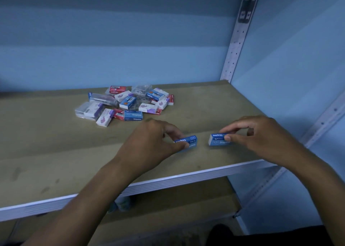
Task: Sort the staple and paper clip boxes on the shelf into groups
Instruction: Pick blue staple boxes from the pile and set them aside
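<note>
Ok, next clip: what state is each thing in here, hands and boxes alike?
Left hand: fingers pinching a blue cardboard staples box resting on the shelf.
Right hand: fingers pinching a second blue staples box, also on the shelf, apart from the first.
Mixed pile of small boxes: unsorted, jumbled, further back.
Brown shelf board: scuffed.

The view is dim with a cold blue cast, and soft horizontal bands of lighter and darker tone run across the back wall (130, 40). Light is even and glare-free; the shelf (56, 143) shows only faint shadows under the hands. Wide-angle distortion bends the upright post (237, 40) and shelf edge, and the forearms and lower corners are soft and murky
</note>
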Demonstrator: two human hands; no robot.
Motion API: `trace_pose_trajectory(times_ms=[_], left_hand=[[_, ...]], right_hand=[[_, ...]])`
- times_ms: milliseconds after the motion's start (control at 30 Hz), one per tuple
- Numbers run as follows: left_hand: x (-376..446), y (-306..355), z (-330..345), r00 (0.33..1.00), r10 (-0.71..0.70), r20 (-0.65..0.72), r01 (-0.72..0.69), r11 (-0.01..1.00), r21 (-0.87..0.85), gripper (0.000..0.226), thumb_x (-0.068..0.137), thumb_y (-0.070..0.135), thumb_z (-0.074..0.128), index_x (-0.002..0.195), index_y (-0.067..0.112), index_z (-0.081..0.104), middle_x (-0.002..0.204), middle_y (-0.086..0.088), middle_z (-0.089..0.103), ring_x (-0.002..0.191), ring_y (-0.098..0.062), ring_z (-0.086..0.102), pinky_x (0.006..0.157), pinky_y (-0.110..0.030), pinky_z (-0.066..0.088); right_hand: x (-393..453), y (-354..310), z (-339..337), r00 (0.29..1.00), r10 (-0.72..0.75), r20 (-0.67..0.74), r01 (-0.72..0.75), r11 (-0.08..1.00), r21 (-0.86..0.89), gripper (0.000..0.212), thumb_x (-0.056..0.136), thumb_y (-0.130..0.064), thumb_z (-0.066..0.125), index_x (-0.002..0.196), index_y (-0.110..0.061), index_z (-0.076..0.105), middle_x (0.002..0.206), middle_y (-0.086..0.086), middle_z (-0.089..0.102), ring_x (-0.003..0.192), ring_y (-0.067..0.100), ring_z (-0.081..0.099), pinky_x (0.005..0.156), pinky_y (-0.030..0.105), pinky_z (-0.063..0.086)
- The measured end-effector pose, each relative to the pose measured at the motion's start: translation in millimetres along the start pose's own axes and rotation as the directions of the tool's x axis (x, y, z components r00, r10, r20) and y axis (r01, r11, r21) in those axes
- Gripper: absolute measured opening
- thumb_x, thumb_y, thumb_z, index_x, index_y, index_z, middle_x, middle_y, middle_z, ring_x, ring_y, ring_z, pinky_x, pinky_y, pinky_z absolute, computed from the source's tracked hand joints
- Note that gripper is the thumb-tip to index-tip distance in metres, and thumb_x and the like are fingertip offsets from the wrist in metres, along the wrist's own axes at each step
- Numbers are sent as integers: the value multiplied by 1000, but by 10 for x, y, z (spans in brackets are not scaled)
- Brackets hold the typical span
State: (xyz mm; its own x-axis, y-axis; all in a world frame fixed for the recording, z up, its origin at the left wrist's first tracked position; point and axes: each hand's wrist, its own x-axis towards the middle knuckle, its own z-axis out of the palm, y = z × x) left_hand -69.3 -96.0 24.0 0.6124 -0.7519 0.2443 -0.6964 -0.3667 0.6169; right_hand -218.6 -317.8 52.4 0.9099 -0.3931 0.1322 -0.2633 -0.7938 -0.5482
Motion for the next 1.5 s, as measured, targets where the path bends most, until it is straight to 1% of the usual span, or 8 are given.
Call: trace_pose_trajectory(times_ms=[333, 567, 867, 1000, 1100, 1233, 1367, 1500], left_hand=[[224, 269, 371, 994, 111, -5, -111, 994, -1, 13, 77, 47, 75, 86, 39, 75, 80, 24, 69, 83, 2, 56, 67, -6, 37], [272, 327, 511, 990, 138, 11, -138, 990, 2, 14, 78, 48, 73, 90, 40, 75, 82, 26, 69, 85, 1, 54, 70, -11, 39], [264, 342, 648, 988, 153, 20, -154, 987, 42, 18, 80, 48, 72, 94, 39, 76, 87, 21, 71, 85, -2, 49, 69, -8, 34], [269, 331, 655, 985, 174, 13, -174, 984, 44, 22, 78, 51, 72, 96, 39, 76, 88, 21, 72, 85, -1, 49, 70, -8, 34], [257, 314, 598, 981, 195, 0, -194, 981, 26, 31, 74, 55, 74, 98, 35, 76, 90, 21, 72, 85, 2, 53, 75, -8, 36], [217, 214, 384, 987, 152, -52, -152, 988, 6, 30, 76, 55, 73, 96, 33, 76, 85, 20, 71, 81, 1, 60, 75, -17, 47], [151, 16, 87, 992, 74, -106, -71, 997, 31, 15, 81, 42, 73, 93, 32, 75, 86, 21, 71, 81, 11, 57, 67, -3, 38], [79, -296, -207, 979, 1, -205, 16, 996, 84, 15, 82, 29, 74, 96, 27, 76, 89, 18, 71, 77, 22, 52, 69, 2, 34]], right_hand=[[-178, 353, -224, 993, 98, -65, -98, 995, 12, 17, 85, -21, 79, 92, -36, 80, 71, -18, 67, 55, -13, 53, 53, 6, 37], [-187, 509, -246, 989, 129, -68, -129, 992, 7, 16, 83, -31, 78, 90, -45, 79, 92, -19, 74, 52, 4, 48, 53, 14, 39], [-206, 497, -234, 987, 160, 1, -160, 987, 7, 15, 85, -26, 78, 92, -38, 81, 85, -16, 72, 64, -17, 55, 59, 3, 38], [-210, 510, -240, 987, 161, 15, -161, 987, 4, 15, 84, -27, 79, 93, -39, 80, 89, -17, 74, 67, -17, 56, 61, 3, 38], [-218, 511, -272, 989, 144, 7, -145, 989, 29, 16, 82, -35, 79, 96, -43, 78, 92, -18, 75, 50, -6, 52, 53, 6, 37], [-165, 426, -306, 992, 97, -84, -95, 995, 33, 13, 82, -40, 77, 92, -48, 77, 88, -22, 74, 40, 5, 40, 48, 11, 36], [-17, 181, -173, 994, 25, -108, -22, 999, 32, 13, 83, -33, 78, 89, -45, 77, 77, -27, 69, 45, 5, 41, 51, 11, 37], [182, -163, 66, 996, -63, -69, 66, 997, 41, 18, 87, -25, 76, 95, -41, 76, 87, -15, 73, 55, -15, 52, 54, 4, 37]])
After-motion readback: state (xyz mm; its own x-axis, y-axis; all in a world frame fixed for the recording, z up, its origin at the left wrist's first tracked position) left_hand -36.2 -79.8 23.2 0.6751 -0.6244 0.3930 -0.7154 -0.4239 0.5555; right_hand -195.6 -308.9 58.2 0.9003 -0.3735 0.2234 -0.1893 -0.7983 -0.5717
